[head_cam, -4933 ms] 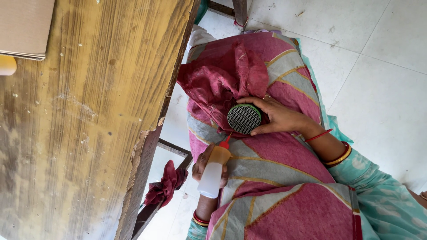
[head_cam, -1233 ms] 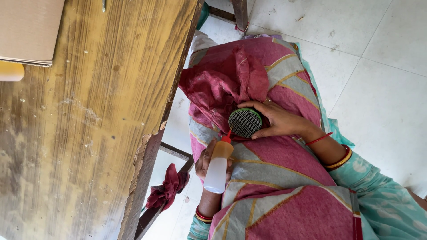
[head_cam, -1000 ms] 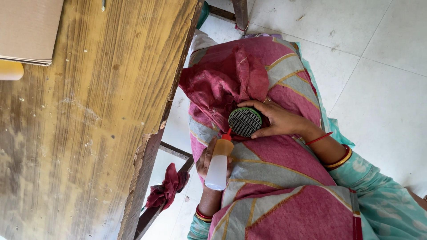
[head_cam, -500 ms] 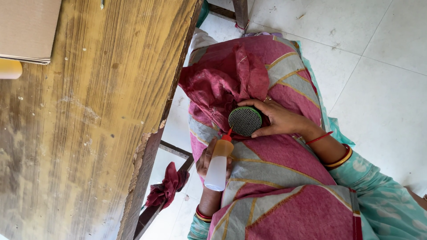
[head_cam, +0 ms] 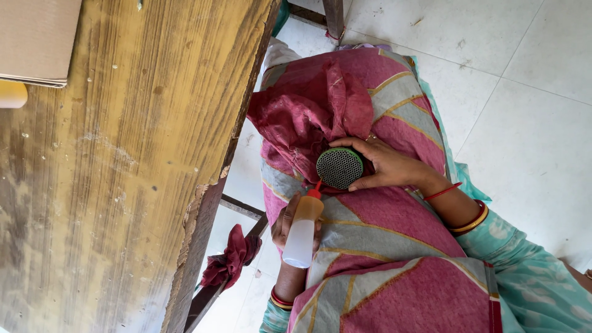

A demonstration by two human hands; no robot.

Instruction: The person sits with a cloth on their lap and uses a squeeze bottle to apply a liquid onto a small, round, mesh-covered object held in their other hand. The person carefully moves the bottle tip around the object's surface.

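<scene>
So the right hand [head_cam: 394, 166] is cupped around a small round speaker [head_cam: 340, 168] with a dark perforated grille and a green rim, fingers curled over its far edge, holding it down in the lap against a crumpled maroon cloth [head_cam: 311, 117]. The left hand [head_cam: 288, 222] is wrapped around a little squeeze bottle [head_cam: 302, 229], translucent with orange-ish liquid near the top and a red nozzle, and that nozzle tip is right up at the lower rim of the speaker, pretty much touching it. Everything sits on a pink and grey striped wrap [head_cam: 394, 246] over the knees. Red and gold bangles on both wrists. Off to the side there's a worn wooden table [head_cam: 123, 172], with a cardboard box [head_cam: 37, 37] on it, and white floor tiles [head_cam: 524, 74] around.
</scene>
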